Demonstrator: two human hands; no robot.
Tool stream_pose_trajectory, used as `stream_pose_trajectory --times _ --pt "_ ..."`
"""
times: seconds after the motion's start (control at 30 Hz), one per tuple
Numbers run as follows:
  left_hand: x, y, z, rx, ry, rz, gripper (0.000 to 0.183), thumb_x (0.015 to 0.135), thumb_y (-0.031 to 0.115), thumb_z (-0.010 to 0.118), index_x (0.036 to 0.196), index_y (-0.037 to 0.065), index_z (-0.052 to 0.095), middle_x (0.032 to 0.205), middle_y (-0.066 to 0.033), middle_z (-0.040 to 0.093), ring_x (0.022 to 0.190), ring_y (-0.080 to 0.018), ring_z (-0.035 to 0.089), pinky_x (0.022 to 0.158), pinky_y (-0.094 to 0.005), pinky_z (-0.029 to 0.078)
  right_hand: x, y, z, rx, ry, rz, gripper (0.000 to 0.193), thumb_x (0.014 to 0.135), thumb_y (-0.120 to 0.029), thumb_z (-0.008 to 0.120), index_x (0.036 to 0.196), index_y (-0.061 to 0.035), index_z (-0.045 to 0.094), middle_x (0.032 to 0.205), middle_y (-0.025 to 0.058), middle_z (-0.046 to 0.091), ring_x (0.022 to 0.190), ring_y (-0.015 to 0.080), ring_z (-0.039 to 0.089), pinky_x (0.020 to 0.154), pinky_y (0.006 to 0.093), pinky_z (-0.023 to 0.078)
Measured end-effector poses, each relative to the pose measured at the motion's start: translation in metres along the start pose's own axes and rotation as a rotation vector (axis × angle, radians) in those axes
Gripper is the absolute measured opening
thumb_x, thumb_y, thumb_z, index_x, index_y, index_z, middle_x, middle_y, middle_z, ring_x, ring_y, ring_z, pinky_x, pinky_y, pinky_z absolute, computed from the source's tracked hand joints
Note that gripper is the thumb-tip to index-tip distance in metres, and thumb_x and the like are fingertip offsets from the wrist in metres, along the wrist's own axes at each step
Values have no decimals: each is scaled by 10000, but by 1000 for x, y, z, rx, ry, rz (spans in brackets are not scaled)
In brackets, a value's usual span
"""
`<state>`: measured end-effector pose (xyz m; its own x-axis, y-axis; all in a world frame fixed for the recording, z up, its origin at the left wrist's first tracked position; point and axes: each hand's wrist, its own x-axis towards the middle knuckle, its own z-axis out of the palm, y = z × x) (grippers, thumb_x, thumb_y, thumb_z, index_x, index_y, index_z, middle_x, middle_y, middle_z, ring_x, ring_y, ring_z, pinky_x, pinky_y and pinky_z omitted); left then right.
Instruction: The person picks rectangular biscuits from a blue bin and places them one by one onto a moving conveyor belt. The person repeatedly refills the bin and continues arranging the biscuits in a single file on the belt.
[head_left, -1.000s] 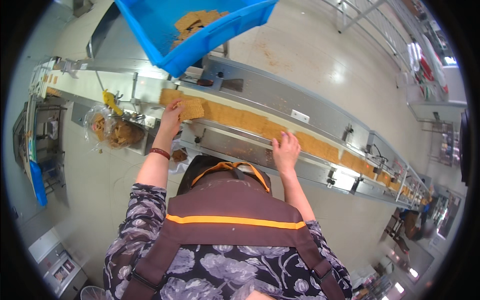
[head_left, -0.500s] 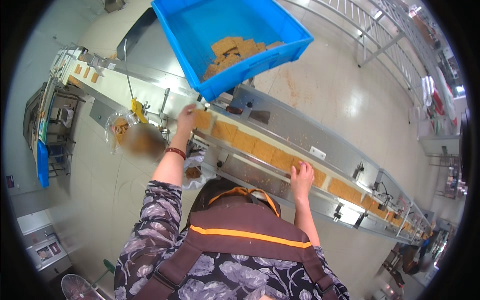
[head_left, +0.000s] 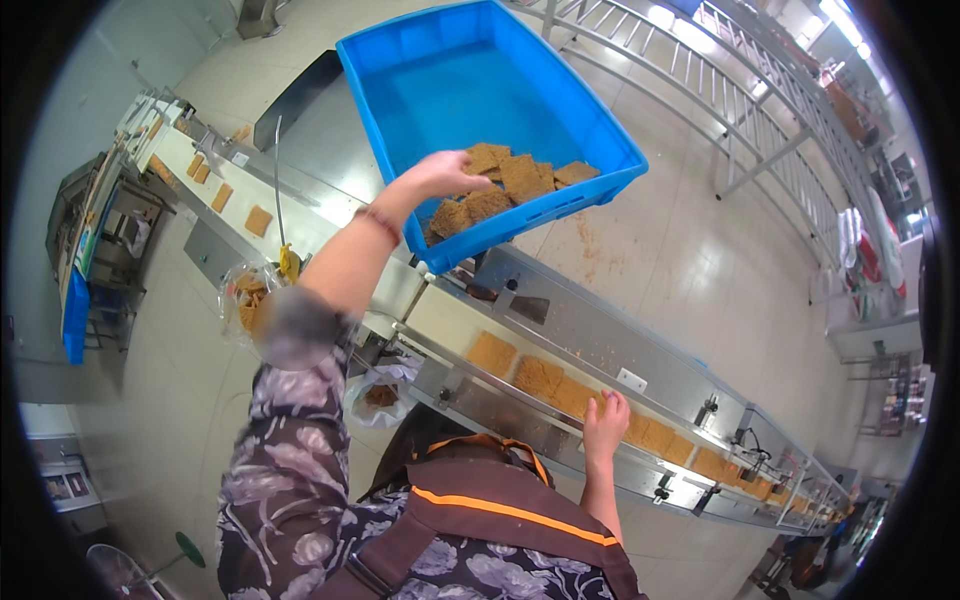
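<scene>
My left hand (head_left: 446, 174) reaches over the near wall of a blue plastic crate (head_left: 610, 185). Its fingers are apart beside a loose pile of flat, brown, rough-textured food squares (head_left: 522, 178); I cannot tell whether they touch one. Along the belt (head_left: 445, 320) of a narrow conveyor runs a row of similar golden-brown squares (head_left: 540, 377), with one square (head_left: 491, 353) slightly apart at the row's left end. My right hand (head_left: 606, 425) rests at that row, fingers slightly bent and apart, nothing visible gripped in them.
Metal side rails (head_left: 560, 330) flank the belt. Upstream at the left, spaced pieces (head_left: 221, 197) lie on a white belt. Plastic bags with brown scraps (head_left: 250, 295) hang or lie near the conveyor's left. A metal railing frame (head_left: 690, 90) stands beyond the crate, and crumbs are on the floor.
My left hand has left the belt and moved up into the crate. The row on the belt has shifted, leaving bare belt at its left end. My right hand stays near the row.
</scene>
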<state>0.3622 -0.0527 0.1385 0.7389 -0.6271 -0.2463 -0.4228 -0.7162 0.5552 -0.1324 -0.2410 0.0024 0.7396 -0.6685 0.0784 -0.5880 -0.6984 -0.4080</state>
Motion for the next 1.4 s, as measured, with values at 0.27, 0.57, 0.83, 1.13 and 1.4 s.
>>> stream_pose_trajectory --times 0.27,0.57,0.83,1.13,1.4 --pt "31 22 9 224 -487 -408 963 700 723 660 1309 -11 523 1311 -192 546 1157 -342 567 916 -428 504 -24 16 1 -7 89 75 312 819 -204 668 1074 -31 617 1163 156 552 1115 331 512 930 452 410" --pt "33 33 27 127 -540 -490 668 791 583 678 1125 7 628 1145 -178 638 998 -272 635 755 -415 517 -33 31 10 30 160 147 297 835 -224 655 1067 -42 621 1130 145 574 1065 329 545 896 437 443" --pt "32 12 42 7 -388 -515 463 896 445 603 1063 16 659 1103 -186 663 974 -316 652 829 -530 504 -41 36 0 51 103 256 275 842 -245 644 1062 -85 611 1134 97 574 1066 291 545 881 439 436" --pt "21 11 33 -112 -456 -385 605 808 434 711 1261 58 573 1242 -201 594 1153 -333 567 950 -511 449 -45 43 8 87 74 237 255 838 -259 645 1042 -108 621 1123 77 580 1076 278 536 874 440 432" --pt "-2 52 -33 568 166 70 585 802 440 677 1273 121 539 1117 -112 670 967 -259 664 771 -391 543 -35 56 6 77 48 208 232 835 -260 649 1020 -120 634 1087 59 595 1051 270 551 864 443 439"
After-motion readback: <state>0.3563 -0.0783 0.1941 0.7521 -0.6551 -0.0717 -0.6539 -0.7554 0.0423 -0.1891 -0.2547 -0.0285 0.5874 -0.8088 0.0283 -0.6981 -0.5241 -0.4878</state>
